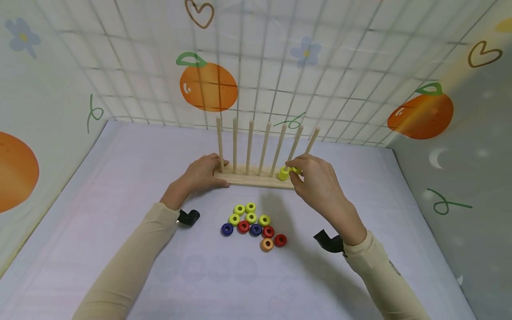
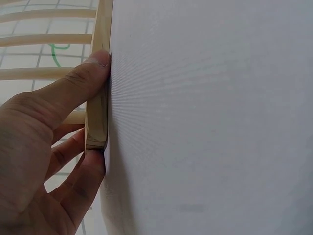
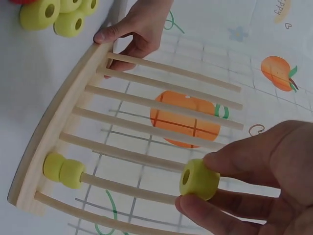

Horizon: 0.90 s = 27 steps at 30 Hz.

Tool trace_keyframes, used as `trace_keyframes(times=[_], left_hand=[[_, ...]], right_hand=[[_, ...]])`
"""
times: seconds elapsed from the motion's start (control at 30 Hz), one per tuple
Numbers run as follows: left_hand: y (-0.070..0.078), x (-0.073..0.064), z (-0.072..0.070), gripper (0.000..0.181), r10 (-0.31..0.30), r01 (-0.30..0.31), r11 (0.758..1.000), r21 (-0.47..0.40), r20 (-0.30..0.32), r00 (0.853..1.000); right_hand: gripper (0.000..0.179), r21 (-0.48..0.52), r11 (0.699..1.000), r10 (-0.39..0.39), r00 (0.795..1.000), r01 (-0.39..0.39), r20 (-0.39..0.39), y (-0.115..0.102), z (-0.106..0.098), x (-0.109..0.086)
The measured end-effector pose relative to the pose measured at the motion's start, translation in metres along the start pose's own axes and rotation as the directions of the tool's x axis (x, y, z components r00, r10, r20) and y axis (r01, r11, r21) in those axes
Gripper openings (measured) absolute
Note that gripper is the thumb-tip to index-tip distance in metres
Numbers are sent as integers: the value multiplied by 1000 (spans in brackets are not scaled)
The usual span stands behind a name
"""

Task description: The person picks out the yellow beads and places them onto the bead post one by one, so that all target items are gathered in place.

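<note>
My right hand (image 1: 320, 182) pinches a yellow bead (image 3: 200, 179) between thumb and fingers, beside the rods at the rack's right part. The bead's hole shows with no rod through it. Two yellow beads (image 3: 63, 170) sit stacked at the foot of the second rod from the right. The rack is a pale wooden base (image 1: 256, 179) with several upright wooden rods (image 1: 249, 149). At its left end my left hand (image 1: 202, 173) grips the base, thumb (image 2: 85, 78) along the front edge and fingers round the end and behind.
In front of the rack lie loose beads: several yellow (image 1: 250, 218), several red (image 1: 243, 227), two dark blue (image 1: 256, 230) and one orange (image 1: 266, 245). Behind the rack rises a patterned, gridded curtain (image 1: 264, 80). A pale cloth (image 1: 200, 275) covers the table.
</note>
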State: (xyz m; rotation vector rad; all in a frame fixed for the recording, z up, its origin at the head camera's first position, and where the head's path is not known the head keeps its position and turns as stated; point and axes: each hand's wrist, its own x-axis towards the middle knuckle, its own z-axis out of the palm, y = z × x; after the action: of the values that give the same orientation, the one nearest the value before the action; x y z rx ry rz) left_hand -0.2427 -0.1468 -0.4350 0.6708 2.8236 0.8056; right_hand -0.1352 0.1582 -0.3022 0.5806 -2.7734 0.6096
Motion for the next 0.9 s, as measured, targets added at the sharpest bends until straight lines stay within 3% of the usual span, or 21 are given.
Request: trace_keyframes(times=[0.27,0.57,0.9], left_hand=[[-1,1,0,72,5,-5,1000,6,7,1000],[-1,0,0,71,1,-1,1000,9,3,1000],[0,-1,-1,73,17,-17,1000,27,-3,1000]], right_hand=[[19,-10,1000,-26,999,26,-39,0,-5,2],[24,-31,995,-102,982,98,-157,1,-12,7],[25,-30,993,-116,973,112,-197,1,-17,11]])
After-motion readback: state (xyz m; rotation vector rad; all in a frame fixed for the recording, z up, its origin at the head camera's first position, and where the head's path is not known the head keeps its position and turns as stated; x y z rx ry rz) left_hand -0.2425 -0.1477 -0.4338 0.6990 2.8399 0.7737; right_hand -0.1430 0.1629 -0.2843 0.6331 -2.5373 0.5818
